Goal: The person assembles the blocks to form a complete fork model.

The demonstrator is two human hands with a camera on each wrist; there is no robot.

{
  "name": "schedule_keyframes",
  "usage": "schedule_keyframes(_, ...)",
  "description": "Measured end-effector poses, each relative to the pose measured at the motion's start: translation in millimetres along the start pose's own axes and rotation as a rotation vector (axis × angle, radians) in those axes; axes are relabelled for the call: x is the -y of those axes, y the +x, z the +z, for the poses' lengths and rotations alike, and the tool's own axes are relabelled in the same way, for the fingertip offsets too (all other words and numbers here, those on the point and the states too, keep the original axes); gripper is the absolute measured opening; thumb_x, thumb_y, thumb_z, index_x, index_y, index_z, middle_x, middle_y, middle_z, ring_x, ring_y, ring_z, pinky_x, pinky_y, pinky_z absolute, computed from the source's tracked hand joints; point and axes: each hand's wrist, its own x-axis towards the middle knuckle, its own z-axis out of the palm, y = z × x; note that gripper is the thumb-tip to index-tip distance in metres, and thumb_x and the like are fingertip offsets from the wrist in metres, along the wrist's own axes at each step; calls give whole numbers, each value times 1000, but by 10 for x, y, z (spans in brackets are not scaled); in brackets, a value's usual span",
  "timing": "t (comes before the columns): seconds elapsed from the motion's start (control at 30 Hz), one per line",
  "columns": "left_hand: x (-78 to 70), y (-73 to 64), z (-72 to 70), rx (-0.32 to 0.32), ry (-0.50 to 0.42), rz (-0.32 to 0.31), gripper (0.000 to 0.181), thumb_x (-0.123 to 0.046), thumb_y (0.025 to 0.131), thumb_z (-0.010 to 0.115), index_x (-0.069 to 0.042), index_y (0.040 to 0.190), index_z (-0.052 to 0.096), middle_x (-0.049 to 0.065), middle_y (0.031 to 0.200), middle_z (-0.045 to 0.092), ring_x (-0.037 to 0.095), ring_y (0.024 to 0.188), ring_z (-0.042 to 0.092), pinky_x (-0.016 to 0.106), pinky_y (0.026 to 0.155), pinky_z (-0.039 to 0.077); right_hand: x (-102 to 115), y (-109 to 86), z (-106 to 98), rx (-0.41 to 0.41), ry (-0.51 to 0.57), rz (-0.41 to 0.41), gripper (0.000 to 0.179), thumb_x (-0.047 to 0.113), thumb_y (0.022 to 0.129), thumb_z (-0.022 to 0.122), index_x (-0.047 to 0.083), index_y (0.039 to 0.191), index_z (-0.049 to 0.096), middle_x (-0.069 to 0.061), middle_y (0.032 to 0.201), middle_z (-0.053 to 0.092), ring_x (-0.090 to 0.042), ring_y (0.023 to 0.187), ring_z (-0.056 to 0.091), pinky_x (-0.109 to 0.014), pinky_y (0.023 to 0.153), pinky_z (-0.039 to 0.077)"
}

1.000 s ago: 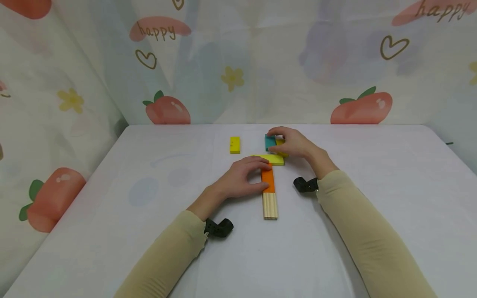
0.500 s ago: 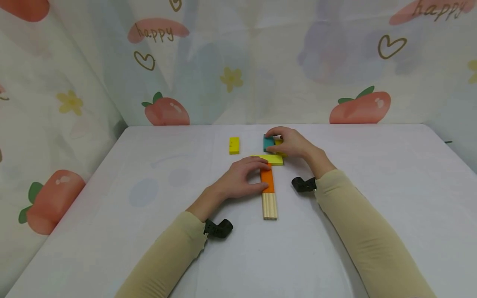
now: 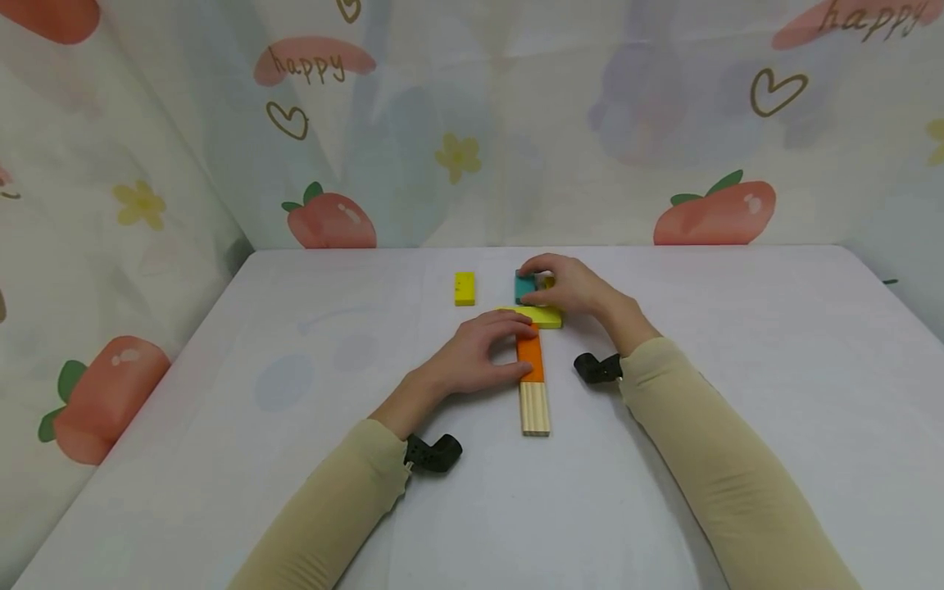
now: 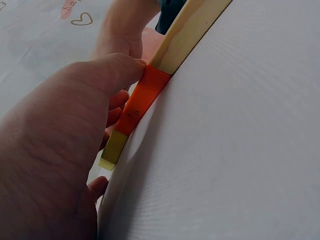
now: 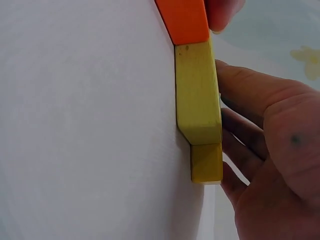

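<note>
Near the frame's centre, your right hand (image 3: 578,287) pinches the teal block (image 3: 524,287) while your left hand (image 3: 474,354) grips the orange block (image 3: 530,351) slightly lower.

A white table (image 3: 177,459) stands before pale cloth (image 3: 538,209) printed with red fruit (image 3: 332,224) and yellow flowers (image 3: 458,156).

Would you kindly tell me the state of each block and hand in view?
Left hand: holding the orange block
Right hand: pinching the teal block
Orange block: lying flat, held
Teal block: pinched, raised or resting unclear
Plain wooden block: flat, touching orange block
Crosswise yellow block: flat, touching orange block
Leftmost yellow block: lying apart
Other yellow block: mostly hidden by right hand
</note>
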Motion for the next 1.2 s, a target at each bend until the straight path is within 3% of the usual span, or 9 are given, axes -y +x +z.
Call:
schedule_keyframes(0.4, -8, 17, -4, 12, 0, -2, 42, -32, 95, 72, -16, 134, 67, -1, 145, 57, 15, 142, 44, 33, 122, 30, -58, -68, -22, -32, 32, 26, 46, 29, 102, 63, 7, 142, 56, -20, 150, 50, -39, 138, 45, -57, 119, 33)
schedule_keyframes(1.2, -35, 2, -12, 14, -7, -29, 42, -31, 95, 71, -15, 133, 67, 0, 144, 58, 16, 143, 42, 34, 122, 30, -89, -68, 12, -19, 25, 13, 45, 25, 99, 65, 8, 140, 59, -19, 143, 54, -37, 128, 46, -55, 118, 33)
